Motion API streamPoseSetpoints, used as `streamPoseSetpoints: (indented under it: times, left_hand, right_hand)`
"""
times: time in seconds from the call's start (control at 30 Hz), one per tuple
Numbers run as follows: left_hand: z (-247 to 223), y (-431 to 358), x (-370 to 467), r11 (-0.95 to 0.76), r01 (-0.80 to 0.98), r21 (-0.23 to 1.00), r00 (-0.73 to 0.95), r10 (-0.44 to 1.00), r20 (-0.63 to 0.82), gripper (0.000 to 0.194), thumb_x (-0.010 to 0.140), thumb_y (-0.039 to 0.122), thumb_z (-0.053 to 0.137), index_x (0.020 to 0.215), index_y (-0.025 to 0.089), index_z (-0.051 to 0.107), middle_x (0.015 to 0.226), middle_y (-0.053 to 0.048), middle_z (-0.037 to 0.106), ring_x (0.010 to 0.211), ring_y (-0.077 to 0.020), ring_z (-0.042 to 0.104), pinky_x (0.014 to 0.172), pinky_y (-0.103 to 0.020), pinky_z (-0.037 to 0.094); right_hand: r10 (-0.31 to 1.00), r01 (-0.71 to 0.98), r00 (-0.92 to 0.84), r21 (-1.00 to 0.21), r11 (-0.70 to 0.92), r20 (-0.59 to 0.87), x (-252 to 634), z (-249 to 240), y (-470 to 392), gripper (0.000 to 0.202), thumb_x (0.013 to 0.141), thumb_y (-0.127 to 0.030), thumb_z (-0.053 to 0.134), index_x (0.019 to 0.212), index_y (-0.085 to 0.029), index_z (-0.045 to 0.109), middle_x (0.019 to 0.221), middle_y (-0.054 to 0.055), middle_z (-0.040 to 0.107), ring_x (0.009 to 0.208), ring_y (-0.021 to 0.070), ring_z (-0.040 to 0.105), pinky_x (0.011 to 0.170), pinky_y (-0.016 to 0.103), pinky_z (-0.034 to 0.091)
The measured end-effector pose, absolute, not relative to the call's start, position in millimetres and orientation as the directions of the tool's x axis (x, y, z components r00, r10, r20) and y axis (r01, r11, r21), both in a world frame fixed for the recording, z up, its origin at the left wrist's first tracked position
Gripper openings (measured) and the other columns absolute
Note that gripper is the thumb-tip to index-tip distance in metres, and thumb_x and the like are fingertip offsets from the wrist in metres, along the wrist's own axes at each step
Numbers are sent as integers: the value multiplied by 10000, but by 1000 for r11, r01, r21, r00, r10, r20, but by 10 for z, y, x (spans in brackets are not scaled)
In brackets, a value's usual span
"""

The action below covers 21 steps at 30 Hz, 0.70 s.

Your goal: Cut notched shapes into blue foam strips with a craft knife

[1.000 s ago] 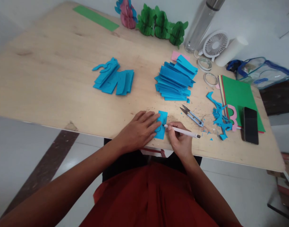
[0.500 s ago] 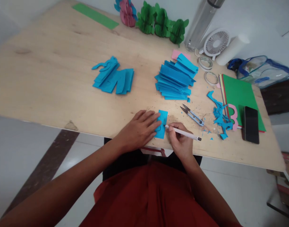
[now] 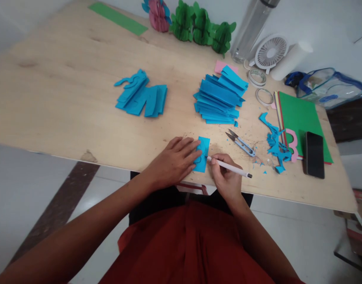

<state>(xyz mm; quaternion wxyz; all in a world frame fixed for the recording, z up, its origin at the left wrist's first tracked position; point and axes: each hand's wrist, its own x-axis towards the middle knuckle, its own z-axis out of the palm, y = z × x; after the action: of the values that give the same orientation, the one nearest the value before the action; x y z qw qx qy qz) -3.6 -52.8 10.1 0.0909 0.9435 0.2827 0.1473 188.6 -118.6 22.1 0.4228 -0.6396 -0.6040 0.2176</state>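
Observation:
A small blue paper piece (image 3: 203,161) with a dark curved line drawn on it lies near the table's front edge. My left hand (image 3: 178,161) rests flat with its fingers stretched out, their tips covering the paper's left side. On the right, my right hand (image 3: 228,179) is closed round a white pen (image 3: 232,169), whose tip touches or nearly touches the paper's right part. Thread snips (image 3: 240,144) lie just beyond that hand. Farther back are a fanned stack of blue paper strips (image 3: 219,96) and, to the left, folded blue pieces (image 3: 142,96).
Blue paper scraps (image 3: 277,146), a pink cut-out (image 3: 292,145), a phone (image 3: 314,154) and green sheets (image 3: 305,118) lie at the right. Tape rolls (image 3: 264,96), a small fan (image 3: 271,52) and green paper ornaments (image 3: 201,25) stand or lie along the back.
Hardly anything differs. Both hands, the pen and the blue paper keep their places; the whole view has shifted very slightly.

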Motion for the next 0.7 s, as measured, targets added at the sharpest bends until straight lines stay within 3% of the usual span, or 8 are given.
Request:
streamPoseSetpoints:
  times: [0.7]
  left_hand:
    - [106, -525, -44, -817, 501, 285, 786, 567, 244, 360, 971, 280, 420, 1259, 148, 592, 1441, -161, 523, 1318, -339, 451, 1091, -543, 358]
  right_hand:
    - [958, 563, 191, -823, 73, 216, 1886, 202, -1195, 111, 909, -281, 569, 875, -211, 648, 751, 11, 694, 629, 132, 615, 573, 255, 477]
